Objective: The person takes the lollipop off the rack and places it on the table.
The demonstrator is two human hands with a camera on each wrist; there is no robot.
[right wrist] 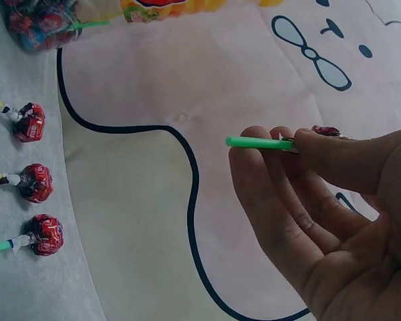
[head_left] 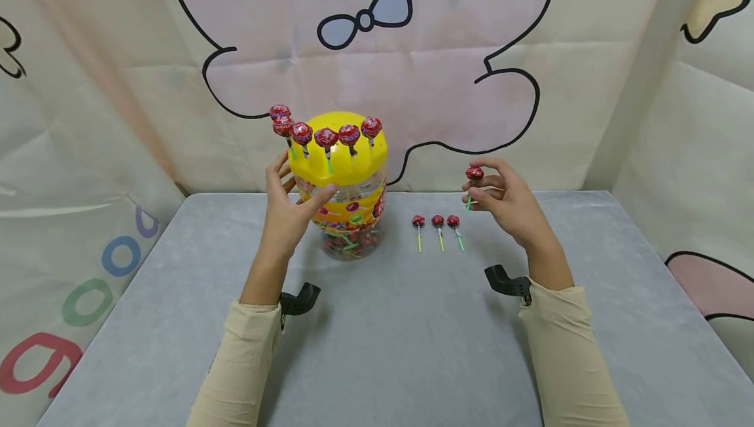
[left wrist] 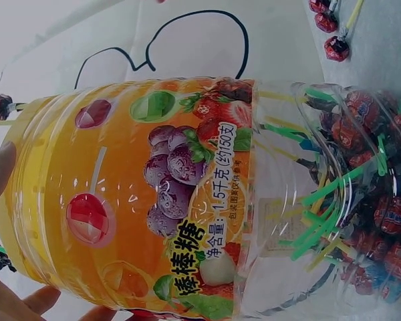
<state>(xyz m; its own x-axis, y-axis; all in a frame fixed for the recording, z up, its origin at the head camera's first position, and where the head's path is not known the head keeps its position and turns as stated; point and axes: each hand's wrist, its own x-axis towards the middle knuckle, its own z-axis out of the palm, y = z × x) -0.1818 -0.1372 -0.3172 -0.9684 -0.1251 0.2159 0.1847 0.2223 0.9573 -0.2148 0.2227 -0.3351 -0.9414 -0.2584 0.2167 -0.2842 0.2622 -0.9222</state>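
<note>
A clear plastic jar (head_left: 347, 217) with a yellow lid (head_left: 337, 170) stands upright on the table, lollipops visible in its lower part. Several red-wrapped lollipops (head_left: 326, 138) stick up in a row from the lid's edge. My left hand (head_left: 288, 217) holds the jar from the left just below the lid, thumb across the front; its fingers behind are partly hidden. To the right, above the table, my right hand (head_left: 508, 203) pinches one lollipop (head_left: 474, 173) by its green stick (right wrist: 257, 142), red head up in the head view. Three lollipops (head_left: 438, 221) lie side by side between the jar and this hand.
The grey table (head_left: 389, 348) extends toward me. Behind it hangs a cloth backdrop (head_left: 448, 106) with cartoon drawings, close behind the jar. Each wrist wears a black camera mount (head_left: 300, 298). The jar's printed label (left wrist: 154, 194) faces the left wrist camera.
</note>
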